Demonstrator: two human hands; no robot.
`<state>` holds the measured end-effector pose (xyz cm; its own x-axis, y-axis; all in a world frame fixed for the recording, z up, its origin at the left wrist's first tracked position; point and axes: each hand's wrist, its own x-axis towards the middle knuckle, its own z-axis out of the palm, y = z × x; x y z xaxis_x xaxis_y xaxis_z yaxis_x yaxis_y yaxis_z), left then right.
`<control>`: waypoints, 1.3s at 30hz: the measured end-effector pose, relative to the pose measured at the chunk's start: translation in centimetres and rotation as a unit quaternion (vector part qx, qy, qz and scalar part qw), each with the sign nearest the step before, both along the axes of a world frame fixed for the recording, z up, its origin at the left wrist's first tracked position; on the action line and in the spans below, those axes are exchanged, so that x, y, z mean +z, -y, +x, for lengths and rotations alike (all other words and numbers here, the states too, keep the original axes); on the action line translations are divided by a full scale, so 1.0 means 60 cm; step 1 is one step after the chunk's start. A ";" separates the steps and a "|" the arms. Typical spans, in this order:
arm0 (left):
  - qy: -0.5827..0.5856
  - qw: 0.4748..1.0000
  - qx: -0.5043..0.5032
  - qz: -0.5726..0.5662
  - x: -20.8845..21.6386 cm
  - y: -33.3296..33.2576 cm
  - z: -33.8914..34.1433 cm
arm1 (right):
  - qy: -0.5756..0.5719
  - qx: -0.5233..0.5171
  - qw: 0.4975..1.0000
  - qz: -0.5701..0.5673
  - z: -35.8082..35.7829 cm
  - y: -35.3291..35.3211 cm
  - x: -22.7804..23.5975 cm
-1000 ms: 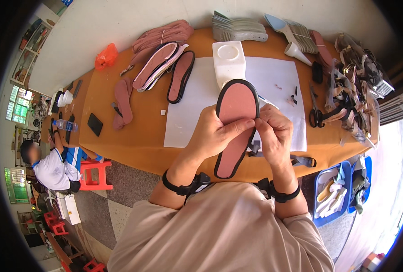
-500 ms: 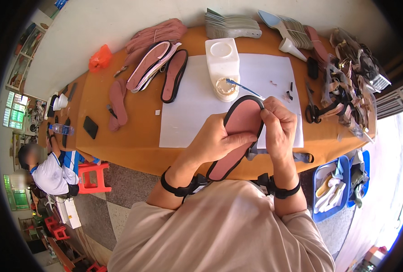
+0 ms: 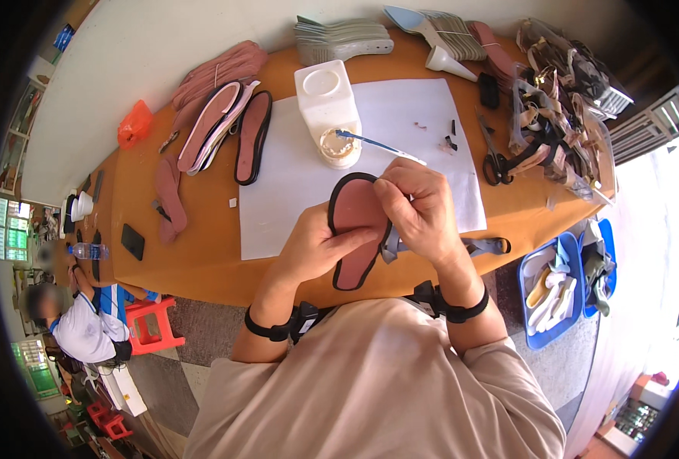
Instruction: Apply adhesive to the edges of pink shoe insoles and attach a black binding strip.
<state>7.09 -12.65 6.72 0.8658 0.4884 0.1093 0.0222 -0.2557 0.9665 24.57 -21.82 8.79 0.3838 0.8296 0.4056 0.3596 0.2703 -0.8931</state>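
Observation:
A pink shoe insole (image 3: 357, 205) with a black rim is held up in front of me, its long axis nearly upright. My left hand (image 3: 309, 243) is closed round its left side, thumb across the pink face. At the upper right rim, my right hand (image 3: 420, 200) pinches the black edge between thumb and bent fingers. Part of a grey strap (image 3: 486, 245) lies at the table edge behind my right wrist. Beyond my hands stand a white plastic bottle (image 3: 326, 96) and an open round pot (image 3: 339, 151), across which a blue brush (image 3: 381, 145) rests.
White paper (image 3: 274, 206) covers part of the brown table (image 3: 202, 256). Pink insoles (image 3: 173, 200) and a phone (image 3: 132, 242) lie left; scissors (image 3: 495, 159) and bagged straps (image 3: 553, 130) lie right. Blue baskets (image 3: 551, 336) stand below at right. A person (image 3: 87, 329) sits far left.
The insole has turned more upright in my hands. My right hand still pinches its rim, the left still grips its side. The whole view has shifted, with table things further left.

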 end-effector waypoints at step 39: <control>0.088 0.944 0.303 -0.095 -0.005 -0.045 -0.155 | 0.365 -0.352 0.729 -0.460 0.288 0.067 -0.155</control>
